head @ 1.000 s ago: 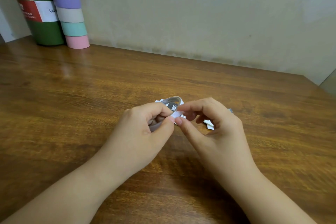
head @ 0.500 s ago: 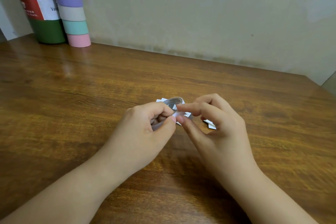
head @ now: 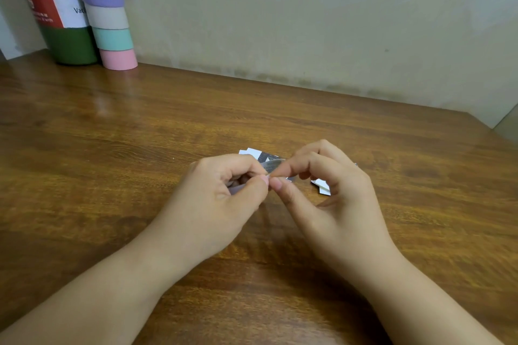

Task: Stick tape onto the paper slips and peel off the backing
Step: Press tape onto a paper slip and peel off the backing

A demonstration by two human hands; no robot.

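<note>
Left hand (head: 221, 199) curled round a small roll of tape (head: 270, 166), steadying it just above the table (head: 112, 148); right hand (head: 333, 199) pinching at the roll's edge with thumb and forefinger, apparently to lift the free end. Paper slips (head: 322, 186) lying on the wood right behind the hands, within easy reach for taping. Farther back on the left, against a plain wall (head: 308, 22), a green bottle (head: 67, 42) and a stack of pastel rolls (head: 110, 22).
</note>
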